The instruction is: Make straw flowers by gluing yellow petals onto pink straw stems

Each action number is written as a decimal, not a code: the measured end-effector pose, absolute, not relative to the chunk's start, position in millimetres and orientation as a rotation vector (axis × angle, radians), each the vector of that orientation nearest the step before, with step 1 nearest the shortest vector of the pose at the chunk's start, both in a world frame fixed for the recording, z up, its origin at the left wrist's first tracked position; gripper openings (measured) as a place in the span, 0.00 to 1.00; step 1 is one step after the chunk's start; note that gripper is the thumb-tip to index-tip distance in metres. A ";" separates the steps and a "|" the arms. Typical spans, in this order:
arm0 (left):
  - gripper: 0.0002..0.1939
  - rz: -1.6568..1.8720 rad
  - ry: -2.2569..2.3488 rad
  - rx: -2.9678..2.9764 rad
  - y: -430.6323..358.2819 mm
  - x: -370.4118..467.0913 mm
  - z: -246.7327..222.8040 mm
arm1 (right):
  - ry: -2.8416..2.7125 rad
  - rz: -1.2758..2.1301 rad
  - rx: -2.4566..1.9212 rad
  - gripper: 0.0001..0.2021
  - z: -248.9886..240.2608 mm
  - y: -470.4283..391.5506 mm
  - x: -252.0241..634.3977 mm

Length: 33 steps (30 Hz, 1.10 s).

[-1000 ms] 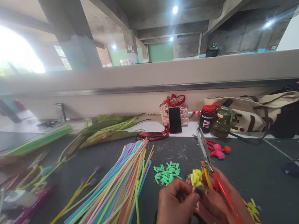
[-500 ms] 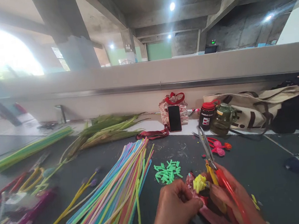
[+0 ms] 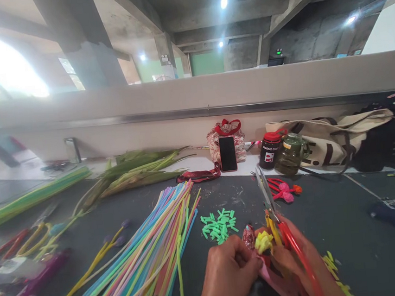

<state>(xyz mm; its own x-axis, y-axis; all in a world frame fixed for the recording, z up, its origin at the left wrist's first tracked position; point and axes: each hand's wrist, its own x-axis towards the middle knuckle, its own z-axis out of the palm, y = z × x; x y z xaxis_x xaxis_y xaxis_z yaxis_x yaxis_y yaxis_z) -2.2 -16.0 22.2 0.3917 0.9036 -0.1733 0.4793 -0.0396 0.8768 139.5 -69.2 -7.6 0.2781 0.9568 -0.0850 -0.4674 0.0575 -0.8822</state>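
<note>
Yellow, frilled, compact: the tuft (image 3: 263, 242) sits between your two hands, low in view over the desk (image 3: 332, 209), a ragged little bunch of short pieces crowding outward, its base out of sight. Left hand (image 3: 227, 273): grip together, thumb meeting forefinger just beside the tuft's lower edge; whatever lies between them can't be made out, though a steadying pinch seems likely. Right hand (image 3: 292, 264): grip clamped on the red-handled scissors (image 3: 267, 194), blades pointing up and away from you, probably so they are handy without aiming at the left fingers. Pink material (image 3: 276, 283) shows beneath, a dark red shiny piece (image 3: 249, 237) near it; neither is easy to identify. Short green pieces (image 3: 219, 226) lie heaped beyond your left hand, short yellow pieces (image 3: 330, 262) strewn right of your right hand, perhaps parted by colour for easy picking. Long pastel stems (image 3: 141, 260) lie to the left, mostly aligned, presumably to prevent tangling. Farther back, a phone (image 3: 228, 153) stands upright, seemingly propped by the patterned bag (image 3: 214, 144); a black bottle (image 3: 268, 153) stands near, likely out of your elbows' way.
</note>
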 end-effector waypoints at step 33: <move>0.13 0.522 0.850 0.988 -18.0 2.4 12.3 | -2.010 0.034 -2.183 0.28 -15.1 -46.3 278.4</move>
<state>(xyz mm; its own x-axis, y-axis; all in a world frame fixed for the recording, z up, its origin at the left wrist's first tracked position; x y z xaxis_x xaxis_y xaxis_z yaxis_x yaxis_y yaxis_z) 2.4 -18.0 12.3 0.5789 0.7220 -0.3789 -0.0113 0.4718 0.8816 278.4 -46.3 -15.1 0.0889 0.9910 0.1003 0.9870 -0.0740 -0.1429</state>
